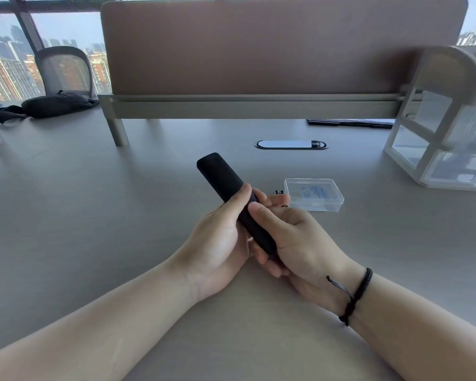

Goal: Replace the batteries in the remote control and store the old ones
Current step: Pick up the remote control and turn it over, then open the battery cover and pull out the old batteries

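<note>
1. While the remote control (pixel 226 188) is held above the tabletop (pixel 94 215) in both hands, its battery cover appears to be still shut, so the task looks to be at its start: no open compartment shows.
2. The left hand (pixel 220 240) wraps the remote's middle from the left, its fingers clamped on the body with the thumb pressed along the upper face.
3. The right hand (pixel 294 243) grips the near end, fingers curled underneath and clamped on it, thumb lying on top just beside the left thumb; a black cord bracelet (pixel 357 295) sits on that wrist.
4. Just beyond the right fingers, small dark batteries (pixel 279 192) lie on the tabletop, touching or almost touching a clear plastic box (pixel 313 193) to their right. Whether these are new or old cells cannot be told.
5. Left to do, as a judgement: slide the cover off, take out the old cells, fit fresh ones, close the remote and put the spent ones away, probably in the clear box.
6. Hard to make out:
   - the remote's underside and near end are hidden by the fingers;
   - the batteries are partly behind the right hand, so their count is uncertain;
   - the box's label is too blurred to read, and its lid appears shut.
</note>
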### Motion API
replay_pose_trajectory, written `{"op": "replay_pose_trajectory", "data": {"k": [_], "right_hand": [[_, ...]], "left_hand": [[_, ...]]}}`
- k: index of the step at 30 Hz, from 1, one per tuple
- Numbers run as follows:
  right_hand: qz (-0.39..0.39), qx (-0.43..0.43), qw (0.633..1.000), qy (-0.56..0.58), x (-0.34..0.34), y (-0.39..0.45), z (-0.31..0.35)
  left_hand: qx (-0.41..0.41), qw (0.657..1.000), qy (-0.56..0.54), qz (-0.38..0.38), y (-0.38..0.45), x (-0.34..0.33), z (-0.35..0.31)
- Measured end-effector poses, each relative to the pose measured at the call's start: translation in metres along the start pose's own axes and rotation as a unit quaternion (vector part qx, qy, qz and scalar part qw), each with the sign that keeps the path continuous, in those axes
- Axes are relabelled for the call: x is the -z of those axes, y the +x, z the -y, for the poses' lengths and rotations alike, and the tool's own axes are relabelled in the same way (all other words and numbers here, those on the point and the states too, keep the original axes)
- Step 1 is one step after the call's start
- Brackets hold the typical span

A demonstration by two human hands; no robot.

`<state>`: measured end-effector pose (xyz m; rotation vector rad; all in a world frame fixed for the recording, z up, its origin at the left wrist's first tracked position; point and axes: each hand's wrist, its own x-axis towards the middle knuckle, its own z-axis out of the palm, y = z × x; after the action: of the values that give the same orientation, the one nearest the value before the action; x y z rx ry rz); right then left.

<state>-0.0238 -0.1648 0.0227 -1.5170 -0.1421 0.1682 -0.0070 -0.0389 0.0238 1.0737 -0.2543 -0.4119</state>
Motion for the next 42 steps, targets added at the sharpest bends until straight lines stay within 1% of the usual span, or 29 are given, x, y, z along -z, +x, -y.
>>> {"op": "replay_pose_trajectory", "data": {"k": [2, 4, 5, 7, 10, 14, 17, 19, 22, 24, 27, 29, 33, 37, 39, 42], "right_hand": [[0.003, -0.001, 0.999, -0.032, 0.002, 0.000, 0.000], [0.000, 0.003, 0.996, -0.090, 0.005, 0.001, 0.001], [-0.006, 0.007, 0.994, -0.113, 0.008, 0.001, 0.003], [-0.022, 0.013, 0.991, -0.132, 0.012, 0.001, 0.005], [-0.035, 0.019, 0.992, -0.121, 0.014, 0.001, 0.004], [-0.044, 0.011, 0.996, -0.079, 0.012, 0.003, 0.002], [-0.056, 0.012, 0.997, -0.056, 0.014, 0.005, -0.001], [-0.063, 0.012, 0.996, -0.055, 0.015, 0.006, -0.002], [-0.044, 0.021, 0.994, -0.095, 0.014, 0.005, -0.002], [-0.029, 0.035, 0.980, -0.194, 0.013, 0.002, -0.002], [-0.028, 0.071, 0.925, -0.373, 0.012, -0.001, -0.006], [-0.030, 0.088, 0.898, -0.430, 0.013, -0.001, -0.007], [-0.033, 0.087, 0.861, -0.499, 0.015, -0.002, -0.007], [-0.005, 0.094, 0.829, -0.551, 0.013, -0.005, -0.004], [0.006, 0.106, 0.826, -0.554, 0.012, -0.006, -0.004], [0.020, 0.118, 0.827, -0.549, 0.012, -0.007, -0.005]], "left_hand": [[0.009, 1.000, 0.001, 0.013, 0.001, 0.003, 0.000], [0.007, 1.000, -0.001, 0.018, 0.003, 0.006, 0.001], [-0.002, 1.000, 0.000, 0.012, 0.003, 0.007, 0.001], [-0.033, 0.999, 0.016, -0.026, 0.004, 0.006, 0.001], [-0.091, 0.987, 0.096, -0.086, 0.005, 0.005, 0.002], [-0.113, 0.970, 0.150, -0.151, 0.007, 0.009, 0.000], [-0.108, 0.960, 0.160, -0.201, 0.013, 0.017, -0.005], [-0.095, 0.960, 0.135, -0.224, 0.016, 0.023, -0.010], [-0.089, 0.961, 0.119, -0.235, 0.018, 0.028, -0.014], [-0.098, 0.956, 0.141, -0.240, 0.020, 0.029, -0.011], [-0.130, 0.943, 0.171, -0.255, 0.022, 0.029, -0.007], [-0.154, 0.929, 0.193, -0.277, 0.023, 0.031, -0.007], [-0.205, 0.885, 0.244, -0.339, 0.021, 0.038, -0.014], [-0.255, 0.851, 0.299, -0.347, 0.019, 0.040, -0.018], [-0.272, 0.836, 0.339, -0.335, 0.017, 0.038, -0.017], [-0.274, 0.823, 0.370, -0.331, 0.016, 0.037, -0.015]]}}
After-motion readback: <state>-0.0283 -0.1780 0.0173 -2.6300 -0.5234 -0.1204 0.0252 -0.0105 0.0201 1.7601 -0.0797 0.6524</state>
